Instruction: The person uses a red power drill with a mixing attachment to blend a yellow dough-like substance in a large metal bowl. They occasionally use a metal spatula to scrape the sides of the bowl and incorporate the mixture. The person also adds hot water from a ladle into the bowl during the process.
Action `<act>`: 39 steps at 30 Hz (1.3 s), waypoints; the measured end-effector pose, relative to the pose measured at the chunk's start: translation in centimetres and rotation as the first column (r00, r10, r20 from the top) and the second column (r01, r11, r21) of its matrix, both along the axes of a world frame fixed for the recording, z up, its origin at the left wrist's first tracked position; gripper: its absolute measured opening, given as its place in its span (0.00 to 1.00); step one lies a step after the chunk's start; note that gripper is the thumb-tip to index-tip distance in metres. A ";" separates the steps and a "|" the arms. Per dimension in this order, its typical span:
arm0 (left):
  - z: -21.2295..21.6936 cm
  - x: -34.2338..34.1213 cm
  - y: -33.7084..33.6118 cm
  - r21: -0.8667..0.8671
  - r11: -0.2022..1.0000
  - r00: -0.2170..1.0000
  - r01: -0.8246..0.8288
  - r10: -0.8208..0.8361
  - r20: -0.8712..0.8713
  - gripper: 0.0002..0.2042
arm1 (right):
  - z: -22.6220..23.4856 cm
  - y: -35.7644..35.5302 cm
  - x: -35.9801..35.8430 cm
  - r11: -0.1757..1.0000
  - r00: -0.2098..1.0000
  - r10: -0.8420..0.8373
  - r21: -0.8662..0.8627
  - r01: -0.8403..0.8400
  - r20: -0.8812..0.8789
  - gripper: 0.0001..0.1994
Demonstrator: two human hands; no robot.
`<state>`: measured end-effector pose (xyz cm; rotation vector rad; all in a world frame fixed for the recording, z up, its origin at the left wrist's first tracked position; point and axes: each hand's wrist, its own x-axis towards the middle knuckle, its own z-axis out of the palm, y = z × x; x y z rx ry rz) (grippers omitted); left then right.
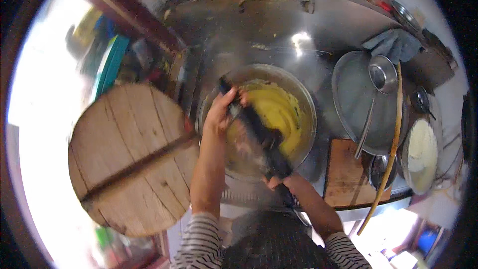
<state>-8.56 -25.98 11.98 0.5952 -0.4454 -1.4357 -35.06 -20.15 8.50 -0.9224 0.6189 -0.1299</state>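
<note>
Softly ridged yellow paste [291, 107]

Rough, matt wooden disc [132, 152], metal pot [308, 114], glossy metal ladle [382, 73], matt cloth [395, 46].

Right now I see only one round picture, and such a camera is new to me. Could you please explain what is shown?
This picture comes from a wide fisheye camera on a person's head, looking down, so straight edges bend. No robot is here: the left hand and right hand are bare. Both grip a dark tool, too blurred to identify, above a large pan with yellow mixture. At left is a round wooden board. At right are a basin, a ladle and a rectangular board.
</note>
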 end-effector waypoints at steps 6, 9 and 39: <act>-0.9 1.6 4.7 -0.240 0.970 0.989 -0.029 -0.007 -0.146 0.08 | 1.1 -3.3 1.1 0.869 0.935 0.155 -0.406 -0.283 -0.319 0.19; -1.6 -0.4 5.5 -0.264 0.952 0.969 -0.155 0.094 -0.230 0.09 | 5.1 -3.9 0.2 0.611 0.845 -0.013 -0.673 -0.416 -0.534 0.20; 1.6 -6.0 9.1 0.053 0.960 0.962 -0.273 0.274 -0.005 0.08 | -5.0 1.9 -4.6 0.554 0.784 -0.170 -0.716 -0.425 -0.597 0.24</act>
